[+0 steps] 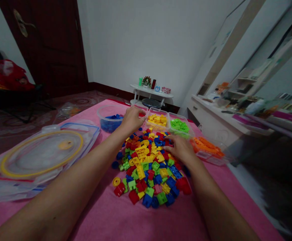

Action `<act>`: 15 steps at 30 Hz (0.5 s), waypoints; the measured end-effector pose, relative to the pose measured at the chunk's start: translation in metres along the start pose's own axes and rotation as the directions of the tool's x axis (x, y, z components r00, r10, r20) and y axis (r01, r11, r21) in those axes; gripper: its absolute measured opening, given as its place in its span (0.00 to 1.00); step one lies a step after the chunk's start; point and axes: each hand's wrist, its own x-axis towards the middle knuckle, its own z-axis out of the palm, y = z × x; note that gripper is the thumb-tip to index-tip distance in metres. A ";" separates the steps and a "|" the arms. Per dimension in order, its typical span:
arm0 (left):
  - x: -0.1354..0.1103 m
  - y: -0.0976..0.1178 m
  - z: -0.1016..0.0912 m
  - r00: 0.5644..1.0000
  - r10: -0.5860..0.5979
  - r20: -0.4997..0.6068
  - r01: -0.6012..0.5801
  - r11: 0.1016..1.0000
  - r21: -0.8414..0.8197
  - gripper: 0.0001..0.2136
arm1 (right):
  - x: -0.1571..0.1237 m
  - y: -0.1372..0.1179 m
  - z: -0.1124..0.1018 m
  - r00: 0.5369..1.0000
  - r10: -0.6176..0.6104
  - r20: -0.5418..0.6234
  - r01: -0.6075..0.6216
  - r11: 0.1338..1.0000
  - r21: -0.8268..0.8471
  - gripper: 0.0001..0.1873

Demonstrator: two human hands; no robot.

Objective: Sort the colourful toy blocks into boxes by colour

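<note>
A heap of red, yellow, blue and green toy bricks (149, 167) lies on a pink cloth (136, 221). My left hand (132, 118) reaches past the heap's far edge, over a clear tub holding red bricks (141, 110), fingers curled; what it holds is hidden. My right hand (179, 147) rests on the heap's right side with fingertips pinched among blue and red bricks. Behind the heap stand a round tub of blue bricks (109, 120), a tub of yellow bricks (157, 119) and a tub of green bricks (179, 125). A tub of orange bricks (206, 149) sits to the right.
Clear plastic lids (40, 157), one with a yellow ring, are stacked at the left on the cloth. A small white table (151, 91) with little items stands by the far wall. A white dresser (211, 113) lines the right side. A dark door (48, 43) is at the back left.
</note>
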 end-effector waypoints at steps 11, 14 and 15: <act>-0.019 0.034 0.019 0.964 -0.010 0.265 0.123 0.902 -0.414 0.13 | 0.005 -0.002 -0.013 0.967 0.070 -0.243 0.049 0.890 0.453 0.19; -0.025 0.047 0.024 0.881 -0.040 0.472 0.397 0.607 -0.689 0.20 | 0.002 -0.015 -0.022 0.943 0.075 -0.325 0.147 0.780 0.608 0.22; -0.027 0.050 0.024 0.837 -0.035 0.545 0.492 0.484 -0.724 0.22 | 0.001 -0.020 -0.024 0.942 0.067 -0.328 0.170 0.747 0.643 0.24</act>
